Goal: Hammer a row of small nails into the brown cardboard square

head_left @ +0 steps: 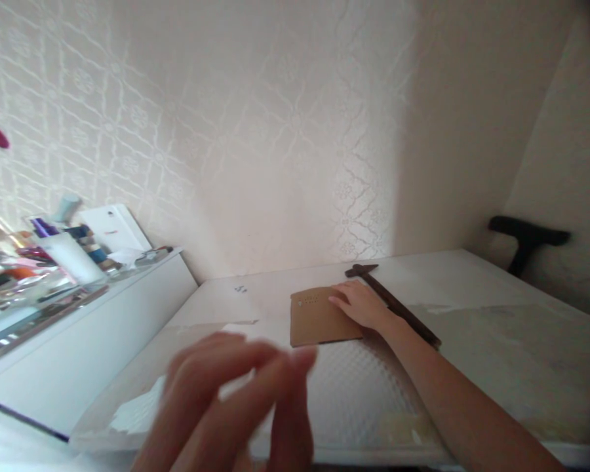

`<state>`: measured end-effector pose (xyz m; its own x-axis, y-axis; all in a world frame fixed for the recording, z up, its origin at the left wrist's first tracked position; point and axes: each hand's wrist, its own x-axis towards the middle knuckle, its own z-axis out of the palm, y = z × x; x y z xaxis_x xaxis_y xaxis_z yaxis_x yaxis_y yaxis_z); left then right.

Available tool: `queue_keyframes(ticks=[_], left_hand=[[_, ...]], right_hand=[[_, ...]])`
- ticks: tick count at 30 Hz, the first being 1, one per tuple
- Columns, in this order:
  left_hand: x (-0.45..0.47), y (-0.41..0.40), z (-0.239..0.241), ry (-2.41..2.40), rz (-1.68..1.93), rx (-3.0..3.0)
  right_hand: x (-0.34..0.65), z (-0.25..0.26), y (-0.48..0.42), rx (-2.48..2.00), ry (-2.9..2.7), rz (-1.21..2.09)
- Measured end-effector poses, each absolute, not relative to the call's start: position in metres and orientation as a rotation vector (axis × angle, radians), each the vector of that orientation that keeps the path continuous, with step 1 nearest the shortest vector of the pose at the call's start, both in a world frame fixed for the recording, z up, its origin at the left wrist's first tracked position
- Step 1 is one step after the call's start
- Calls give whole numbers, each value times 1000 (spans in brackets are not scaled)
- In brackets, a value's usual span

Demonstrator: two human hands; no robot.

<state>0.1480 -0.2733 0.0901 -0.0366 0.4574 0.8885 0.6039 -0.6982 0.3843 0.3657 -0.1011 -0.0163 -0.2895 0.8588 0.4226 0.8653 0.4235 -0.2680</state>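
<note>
Close to the camera, my left hand (231,393) is raised and blurred, its thumb and fingertips pressed together in a pinch. Whatever sits between those fingertips, if anything, is too small and smeared to name. My right hand (361,305) lies with outstretched fingers on the right side of a flat brown cardboard piece (319,324). Several small marks or holes run along the cardboard's upper left part, and one tiny light thing shows there. A dark hammer (398,301) rests just right of my right hand, its head toward the wall.
Several tiny metal bits, perhaps nails (240,289), lie at the table's back left. A textured white sheet (354,387) covers the front of the worn white table (501,354). On the left stands a white cabinet (103,328) crowded with bottles. A black T-shaped object (528,236) rises at the right.
</note>
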Motion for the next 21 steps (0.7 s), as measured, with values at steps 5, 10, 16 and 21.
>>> queue_keyframes(ticks=[5,10,16,21], left_hand=[[173,-157,74,-1535,-1843,-2262],[171,-77,29,-1955,-1658,-2418],[160,-65,6,-1997,-1557,-2533],[155,-61,-1,-2046,-1362,-2651]], right_hand=[[364,-15,-102,-1469,-2207,-2],[366,-17,-102,-1482,-2216,13],[369,-23,-100,-1450,-2210,10],[372,-26,-97,-1446,-2209,46]])
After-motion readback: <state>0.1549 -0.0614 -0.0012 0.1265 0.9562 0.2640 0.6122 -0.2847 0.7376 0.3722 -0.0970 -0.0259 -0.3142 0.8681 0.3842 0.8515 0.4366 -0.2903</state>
